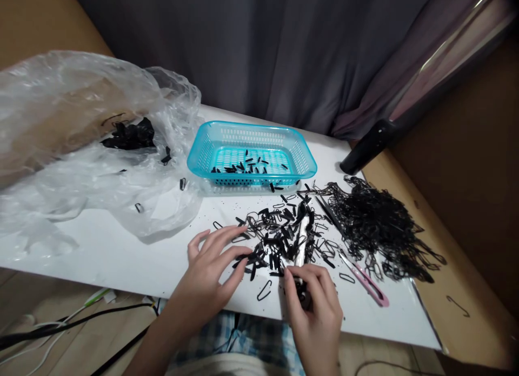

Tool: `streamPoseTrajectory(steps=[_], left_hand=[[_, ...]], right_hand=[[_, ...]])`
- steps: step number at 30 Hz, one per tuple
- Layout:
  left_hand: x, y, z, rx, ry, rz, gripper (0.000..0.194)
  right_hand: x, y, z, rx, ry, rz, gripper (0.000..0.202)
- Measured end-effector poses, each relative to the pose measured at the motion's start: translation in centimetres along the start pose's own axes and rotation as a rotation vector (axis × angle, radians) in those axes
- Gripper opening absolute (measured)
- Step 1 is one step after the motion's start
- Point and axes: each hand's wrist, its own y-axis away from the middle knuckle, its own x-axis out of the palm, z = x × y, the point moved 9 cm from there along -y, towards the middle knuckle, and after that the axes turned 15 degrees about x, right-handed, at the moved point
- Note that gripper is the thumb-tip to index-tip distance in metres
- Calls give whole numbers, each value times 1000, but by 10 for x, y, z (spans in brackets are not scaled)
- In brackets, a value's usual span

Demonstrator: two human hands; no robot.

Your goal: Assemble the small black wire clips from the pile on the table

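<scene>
Small black pieces and thin bent black wire loops lie in a loose heap on the white tabletop. My left hand is at the heap's left edge, fingers spread and bent, the fingertips close to or touching some black pieces. At the near edge, my right hand has its thumb and index finger pinched together; what is between them cannot be made out. A long object with a shiny whitish surface and dark sides runs from the heap toward my right hand, which partly hides it.
A blue slotted basket holds several black pieces. A tangled black mass lies right, beside a pink-handled cutter and dark slim tool. A clear plastic bag covers the left. A black cylinder leans behind; cables hang below.
</scene>
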Motion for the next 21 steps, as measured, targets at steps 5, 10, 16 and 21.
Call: streamPoseTrajectory(steps=[5, 10, 16, 21], left_hand=[[-2, 2, 1, 11, 25, -25, 14], [-7, 5, 6, -4, -8, -109, 18], [-1, 6, 9, -59, -92, -71, 28], [1, 5, 7, -48, -96, -56, 23]], right_hand=[[2, 0, 3, -80, 56, -6, 8], [-3, 0, 2, -63, 64, -74, 10], [-5, 1, 7, -96, 210, -171, 21], [-3, 0, 7, -72, 225, -119, 23]])
